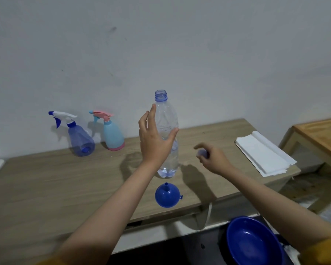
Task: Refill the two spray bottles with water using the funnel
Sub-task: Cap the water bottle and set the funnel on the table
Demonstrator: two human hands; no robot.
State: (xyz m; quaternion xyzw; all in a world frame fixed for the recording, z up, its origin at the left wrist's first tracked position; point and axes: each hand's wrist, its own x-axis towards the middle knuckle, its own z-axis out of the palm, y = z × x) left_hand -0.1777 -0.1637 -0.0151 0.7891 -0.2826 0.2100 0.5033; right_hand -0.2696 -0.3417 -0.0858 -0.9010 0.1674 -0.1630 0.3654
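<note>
A clear water bottle [167,119] stands uncapped at the middle of the wooden table [46,178]. My left hand [153,138] is open beside it, fingers straight, thumb touching its right side. To the right, my right hand [211,157] pinches the bottle's blue cap [202,153], blurred by motion. A blue funnel [167,196] lies spout-up near the table's front edge. Against the wall at the left stand two spray bottles: a dark blue one [78,136] and a light blue one with a pink nozzle [112,131].
A stack of white paper towels [264,152] lies at the table's right end. A blue bowl [252,243] sits below the table's front edge at lower right. A second wooden surface [321,134] stands farther right.
</note>
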